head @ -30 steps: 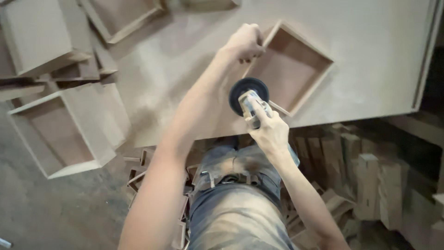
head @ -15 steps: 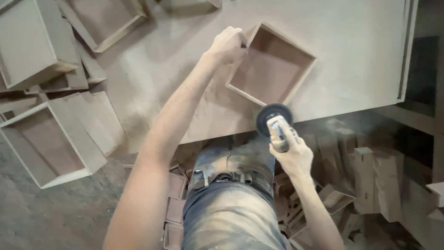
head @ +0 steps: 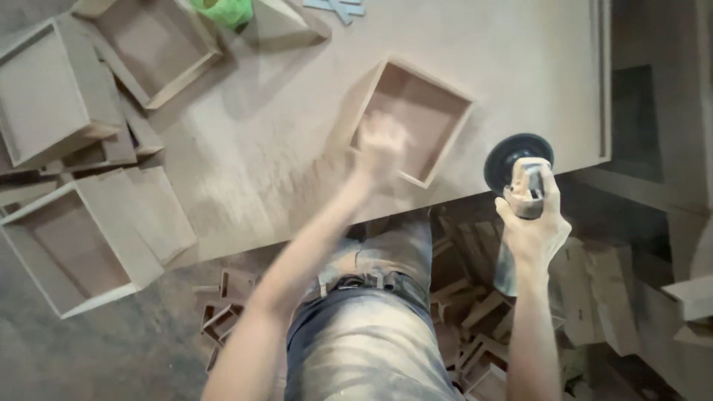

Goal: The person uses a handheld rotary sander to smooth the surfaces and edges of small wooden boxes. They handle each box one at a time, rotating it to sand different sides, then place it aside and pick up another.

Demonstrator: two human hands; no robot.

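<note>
Here the right hand (head: 532, 230) grips a sander (head: 520, 174), disc end pointing toward the table (head: 245, 171)

Dusty blue jeans (head: 364, 349) (belted), bare forearms

Matt, unfinished board, dusty and pale brown, on the bench (head: 520, 67) top. Same raw, unvarnished wood on the shallow wooden tray (head: 413, 119) near the bench's front edge, with paler cut edges round a darker, dull base. Black rubbery-looking disc and a grey, faintly shiny metal-or-plastic body on the angle grinder (head: 520, 171) off the front right corner. Bare wood again in the open boxes (head: 67, 245) by the left edge. Dusty, faded denim on the jeans (head: 364, 349).
</note>
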